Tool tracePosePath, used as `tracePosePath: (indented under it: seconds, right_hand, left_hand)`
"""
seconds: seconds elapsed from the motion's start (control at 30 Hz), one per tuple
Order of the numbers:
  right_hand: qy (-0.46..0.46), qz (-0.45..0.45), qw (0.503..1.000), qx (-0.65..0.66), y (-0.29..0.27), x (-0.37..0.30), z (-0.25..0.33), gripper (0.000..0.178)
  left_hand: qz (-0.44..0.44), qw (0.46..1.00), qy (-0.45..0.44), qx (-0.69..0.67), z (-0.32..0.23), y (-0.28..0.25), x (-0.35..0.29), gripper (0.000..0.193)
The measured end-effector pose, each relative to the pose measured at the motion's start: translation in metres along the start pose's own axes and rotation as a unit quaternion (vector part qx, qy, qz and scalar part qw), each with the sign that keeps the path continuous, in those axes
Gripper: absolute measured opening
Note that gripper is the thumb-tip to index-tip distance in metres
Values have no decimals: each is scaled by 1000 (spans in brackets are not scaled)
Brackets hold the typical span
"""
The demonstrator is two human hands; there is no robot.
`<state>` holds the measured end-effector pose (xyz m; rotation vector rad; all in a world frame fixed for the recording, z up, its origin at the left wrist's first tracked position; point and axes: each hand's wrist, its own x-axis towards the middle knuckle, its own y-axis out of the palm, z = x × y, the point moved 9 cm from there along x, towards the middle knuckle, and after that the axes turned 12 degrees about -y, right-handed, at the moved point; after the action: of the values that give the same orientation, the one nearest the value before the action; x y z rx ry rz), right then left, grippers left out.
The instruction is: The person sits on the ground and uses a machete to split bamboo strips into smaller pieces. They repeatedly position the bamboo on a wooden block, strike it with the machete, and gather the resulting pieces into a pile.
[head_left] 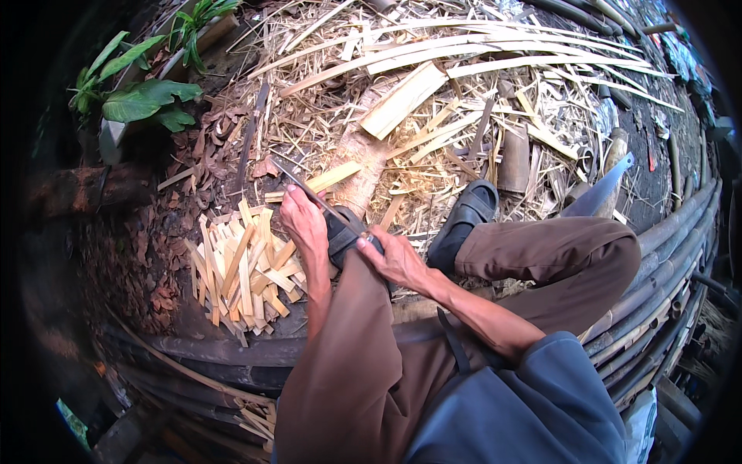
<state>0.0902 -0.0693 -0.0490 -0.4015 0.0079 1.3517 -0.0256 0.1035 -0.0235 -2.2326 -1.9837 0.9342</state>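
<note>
My right hand is closed around the handle of a long narrow knife, beside my left knee. Its blade slants up and left, passing close to the fingers of my left hand. That left hand is closed, with a pale bamboo strip sticking out on both sides of its fingertips; the exact grip is partly hidden. Below the strip, a pale worn log lies among shavings. To the left of my left forearm sits a heap of short split bamboo pieces.
A wide split bamboo piece and long thin strips lie at the far side. A hand saw leans at the right, near bamboo poles. Green leaves stand at the upper left. My sandalled foot rests among the shavings.
</note>
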Motion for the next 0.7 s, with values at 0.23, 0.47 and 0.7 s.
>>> tracePosePath:
  seconds: [0.23,0.47,0.7]
  right_hand:
    - [-33,-9,994,-107,-14,6,-10,49]
    - [-27,-45,994,-96,-18,10,-28,46]
    - [-28,-73,993,-86,-26,8,-72,43]
  left_hand:
    - [-45,996,45,-59,17,3,8,54]
    - [-30,996,41,-77,8,7,7,52]
    - [-38,997,60,-41,3,18,-4,48]
